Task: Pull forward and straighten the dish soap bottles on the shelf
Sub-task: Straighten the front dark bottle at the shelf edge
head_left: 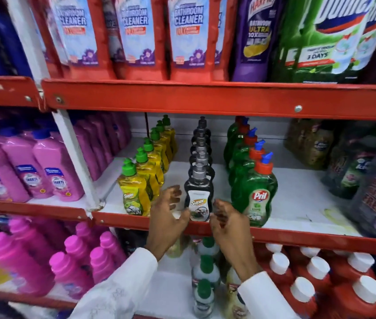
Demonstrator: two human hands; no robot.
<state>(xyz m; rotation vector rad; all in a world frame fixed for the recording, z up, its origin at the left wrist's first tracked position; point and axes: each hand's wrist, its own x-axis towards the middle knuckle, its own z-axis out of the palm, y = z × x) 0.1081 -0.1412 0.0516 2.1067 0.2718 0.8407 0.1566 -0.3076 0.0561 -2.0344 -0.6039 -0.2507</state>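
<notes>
Three rows of dish soap bottles run front to back on the white middle shelf [297, 199]. Yellow bottles with green caps [134, 192] form the left row. Black bottles with grey caps form the centre row, and its front bottle [198, 201] stands upright at the red shelf edge. Green Pril bottles with red caps [259, 194] form the right row. My left hand [167, 217] is just left of the front black bottle, fingers spread and curled, thumb close to its base. My right hand [227, 223] hovers just right of it, fingers apart. Neither hand grips the bottle.
Pink bottles [44, 173] fill the bay to the left. Dark pouches [364, 180] crowd the shelf's right end. Cleaner packs [189, 35] stand on the shelf above, whose red rail [205, 100] overhangs the bottles. Red bottles with white caps [315, 279] sit below.
</notes>
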